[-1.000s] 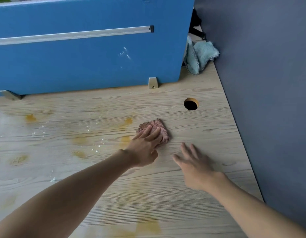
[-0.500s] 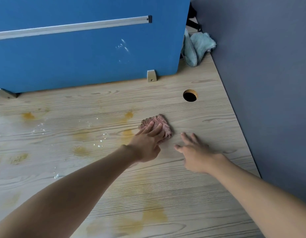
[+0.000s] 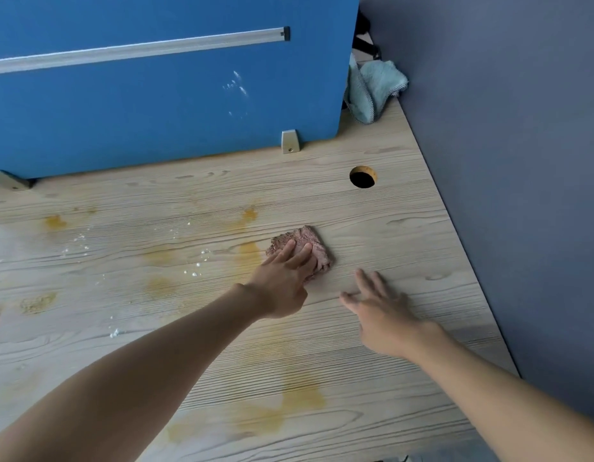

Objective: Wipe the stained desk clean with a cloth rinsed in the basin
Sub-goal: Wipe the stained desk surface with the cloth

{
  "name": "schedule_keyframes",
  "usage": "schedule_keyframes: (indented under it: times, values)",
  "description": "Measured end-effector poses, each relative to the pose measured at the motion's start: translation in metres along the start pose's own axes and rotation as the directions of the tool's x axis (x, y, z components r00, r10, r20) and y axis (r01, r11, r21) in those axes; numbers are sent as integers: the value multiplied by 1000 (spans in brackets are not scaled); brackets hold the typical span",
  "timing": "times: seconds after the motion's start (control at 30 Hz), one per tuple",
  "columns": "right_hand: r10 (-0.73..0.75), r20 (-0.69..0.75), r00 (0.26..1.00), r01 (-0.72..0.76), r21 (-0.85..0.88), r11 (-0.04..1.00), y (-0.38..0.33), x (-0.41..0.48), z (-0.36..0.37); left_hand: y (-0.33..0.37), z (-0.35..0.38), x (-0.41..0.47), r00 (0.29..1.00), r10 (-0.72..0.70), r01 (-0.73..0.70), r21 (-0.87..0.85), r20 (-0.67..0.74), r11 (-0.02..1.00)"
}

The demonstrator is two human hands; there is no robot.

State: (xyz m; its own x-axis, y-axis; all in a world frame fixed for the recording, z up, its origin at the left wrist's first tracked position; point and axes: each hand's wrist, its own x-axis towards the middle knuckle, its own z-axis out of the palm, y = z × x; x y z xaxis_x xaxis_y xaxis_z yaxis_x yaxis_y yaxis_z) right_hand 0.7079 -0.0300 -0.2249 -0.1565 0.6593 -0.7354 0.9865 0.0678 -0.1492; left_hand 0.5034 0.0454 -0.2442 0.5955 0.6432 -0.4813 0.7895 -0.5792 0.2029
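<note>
I see my left hand (image 3: 282, 283) flat, fingers straight, pressing the pink cloth (image 3: 310, 240) on the counter (image 3: 415, 241), just right of a yellow stain (image 3: 249, 253). My right hand (image 3: 385, 316), fingers spread & relaxed, holds nothing, near the cloth. Blue-green rag (image 3: 377, 86) sits far right.

Soft, even daylight, with only faint shadows under the arms. A pale glare washes the bench (image 3: 9, 241) at its left edge. The right hand (image 3: 385, 315) is blurred by motion. The wide lens bows the blue panel (image 3: 122, 111).
</note>
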Motion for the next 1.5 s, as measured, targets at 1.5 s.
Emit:
schedule_keyframes:
  times: [1.5]
  values:
    - [-8, 56, 998, 8, 2, 1000, 2, -43, 30, 28, 35, -58, 996, 39, -41, 28, 81, 999]
